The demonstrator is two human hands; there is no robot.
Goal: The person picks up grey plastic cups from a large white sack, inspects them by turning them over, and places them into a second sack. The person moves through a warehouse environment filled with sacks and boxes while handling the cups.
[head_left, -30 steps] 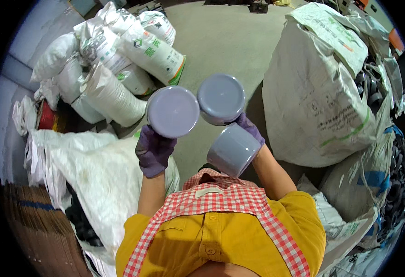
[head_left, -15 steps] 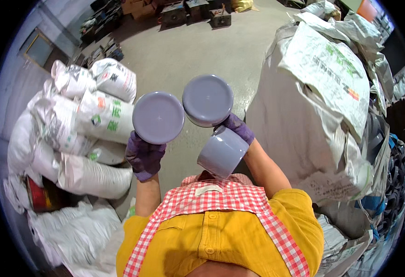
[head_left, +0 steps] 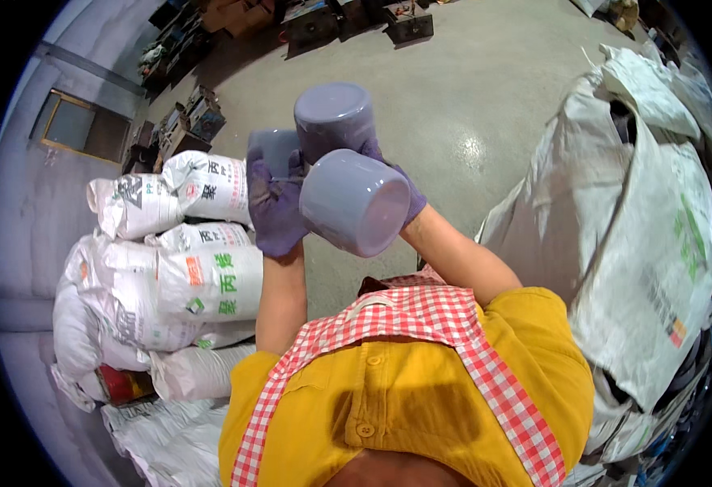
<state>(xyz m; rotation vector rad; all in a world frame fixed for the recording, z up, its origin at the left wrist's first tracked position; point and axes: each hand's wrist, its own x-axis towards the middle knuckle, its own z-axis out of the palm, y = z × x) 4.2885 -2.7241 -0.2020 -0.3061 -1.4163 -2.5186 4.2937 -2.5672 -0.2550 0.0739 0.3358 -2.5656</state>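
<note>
Three glossy grey-purple plastic cups are bunched together in front of my chest. My left hand [head_left: 278, 213], in a purple glove, is closed on the left cup [head_left: 270, 144]; that cup is partly hidden behind the fingers and the upper cup. My right hand [head_left: 403, 185], gloved alike, holds the upper cup [head_left: 334, 120], its flat base turned up, and the near cup [head_left: 341, 199], tilted with its base toward the lower right. The near cup covers most of the right-hand fingers. Its left side comes close to my left glove; whether they touch I cannot tell.
Stuffed white woven sacks [head_left: 210, 276] are piled on the left. A large white bulk bag [head_left: 563, 211] stands at the right. Dark boxes [head_left: 311, 31] line the far side of the concrete floor [head_left: 453, 97]. At the left wall is a framed opening [head_left: 86, 126].
Both hands have drawn together and the cups now overlap. The left cup has turned on its side behind my fingers; the near cup has moved up and left. The view has shifted.
</note>
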